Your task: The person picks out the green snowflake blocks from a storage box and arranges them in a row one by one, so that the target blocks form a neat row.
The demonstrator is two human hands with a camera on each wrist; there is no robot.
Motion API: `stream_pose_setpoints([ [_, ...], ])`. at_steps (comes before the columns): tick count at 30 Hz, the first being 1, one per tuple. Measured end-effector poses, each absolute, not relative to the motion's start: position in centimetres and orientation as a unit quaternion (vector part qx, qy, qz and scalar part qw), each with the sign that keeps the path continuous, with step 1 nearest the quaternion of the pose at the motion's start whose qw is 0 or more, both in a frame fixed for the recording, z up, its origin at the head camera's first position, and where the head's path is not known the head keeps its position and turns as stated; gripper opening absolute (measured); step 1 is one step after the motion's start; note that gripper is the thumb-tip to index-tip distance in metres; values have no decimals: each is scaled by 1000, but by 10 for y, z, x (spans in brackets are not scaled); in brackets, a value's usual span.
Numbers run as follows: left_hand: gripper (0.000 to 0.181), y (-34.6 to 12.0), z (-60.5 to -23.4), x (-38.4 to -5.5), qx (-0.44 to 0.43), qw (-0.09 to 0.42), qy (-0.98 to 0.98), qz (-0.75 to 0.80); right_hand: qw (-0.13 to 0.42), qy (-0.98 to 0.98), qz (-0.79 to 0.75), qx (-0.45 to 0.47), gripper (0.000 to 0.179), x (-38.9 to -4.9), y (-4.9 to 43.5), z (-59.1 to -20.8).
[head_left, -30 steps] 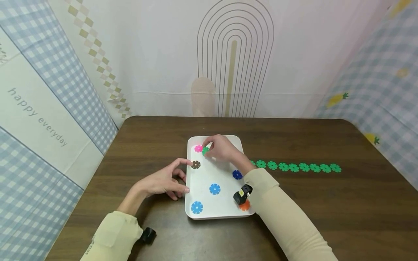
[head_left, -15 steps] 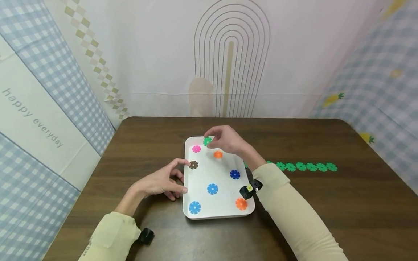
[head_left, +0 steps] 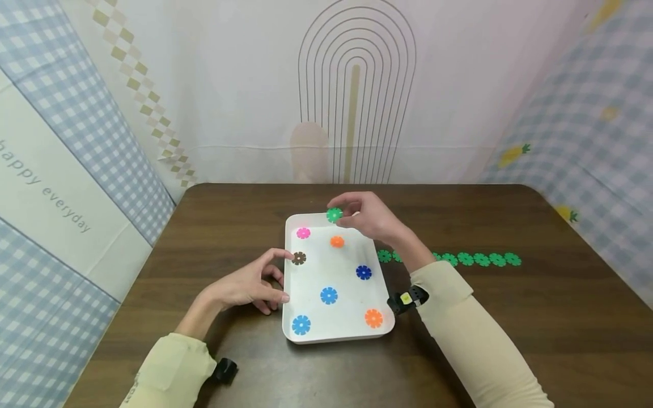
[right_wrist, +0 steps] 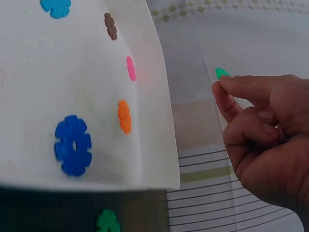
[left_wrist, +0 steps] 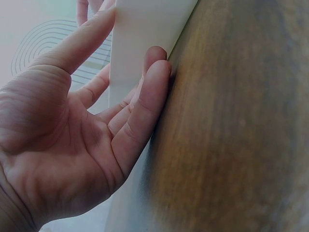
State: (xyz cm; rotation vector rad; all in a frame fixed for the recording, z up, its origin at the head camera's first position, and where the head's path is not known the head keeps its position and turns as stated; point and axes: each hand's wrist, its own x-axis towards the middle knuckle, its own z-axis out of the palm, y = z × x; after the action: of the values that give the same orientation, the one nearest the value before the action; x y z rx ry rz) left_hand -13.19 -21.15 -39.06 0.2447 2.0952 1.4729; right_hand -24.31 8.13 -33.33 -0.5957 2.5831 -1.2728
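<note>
Between thumb and fingertips, my right hand pinches a green flower-shaped snowflake disc, raised above the far rim of a white tray. The right wrist view shows this disc nearly edge-on at the fingertips. My left hand rests against the tray's left side, thumb and index finger touching the rim and the other fingers beside the wall, as the left wrist view shows. Inside the tray lie pink, brown, orange, dark blue and light blue discs, spaced apart.
To the tray's right, a row of several green discs runs across the brown wooden table, partly hidden behind my right forearm. A patterned cloth hangs behind the table's far edge.
My right hand has lifted the green disc from beside the pink one and carried it up and rightward, uncovering the orange disc. The left hand stays at the tray's side.
</note>
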Motion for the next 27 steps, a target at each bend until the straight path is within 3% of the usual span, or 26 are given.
stream_pose_setpoints([
  [27, 83, -210, -391, -131, 102, 274, 786, 544, 95, 877, -448, -149, 37, -230, 154, -363],
])
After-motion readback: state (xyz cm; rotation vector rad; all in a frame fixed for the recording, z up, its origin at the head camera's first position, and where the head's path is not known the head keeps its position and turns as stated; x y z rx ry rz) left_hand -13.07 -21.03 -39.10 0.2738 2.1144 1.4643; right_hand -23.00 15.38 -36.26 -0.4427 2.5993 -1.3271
